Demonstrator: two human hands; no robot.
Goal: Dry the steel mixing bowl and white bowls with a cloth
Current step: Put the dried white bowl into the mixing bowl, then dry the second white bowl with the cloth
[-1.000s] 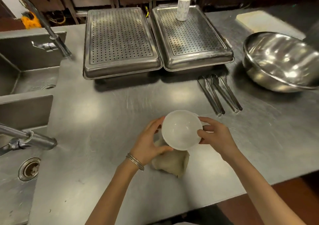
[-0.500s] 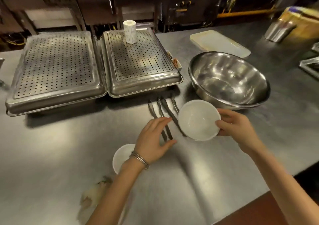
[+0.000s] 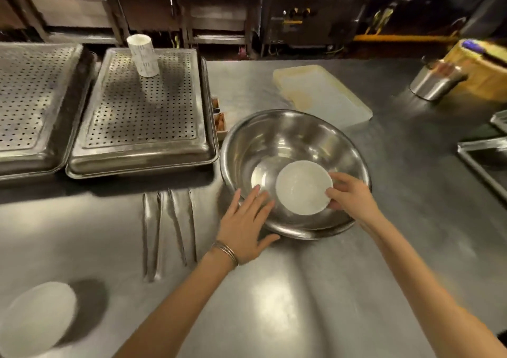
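The cloth I was wiping with a second ago is out of my view now. It was lying on the desk (image 3: 301, 289) under both my hands then, and I have turned away to my right. The second white bowl (image 3: 35, 319) sits on the desk nearest me, well out to the left of my left hand. I judge that one still needs drying.

My left hand (image 3: 247, 228) has let go of the bowl it was steadying. It is flat, palm down, with the fingers straight and spread. Its fingertips reach over the near rim of the steel mixing bowl (image 3: 274, 143), but I cannot tell whether they touch it. The tongs (image 3: 170, 228) lie on the desk just to its left.

My right hand (image 3: 349, 195) pinches the white bowl (image 3: 303, 187) at its right edge, with the thumb on the rim and the fingers curled behind. I have carried it from over the cloth across to the right, and it is now inside the ring of the steel mixing bowl, low over the near side. I cannot tell whether it rests on the steel yet. By my reckoning this bowl is dried and I am stowing it.

Beyond my left hand are two perforated trays (image 3: 148, 105), and a roll of paper (image 3: 143, 56) stands on the nearer one. Beyond my right hand lies a pale cutting board (image 3: 323, 94), and a steel canister (image 3: 436, 83) stands farther right.
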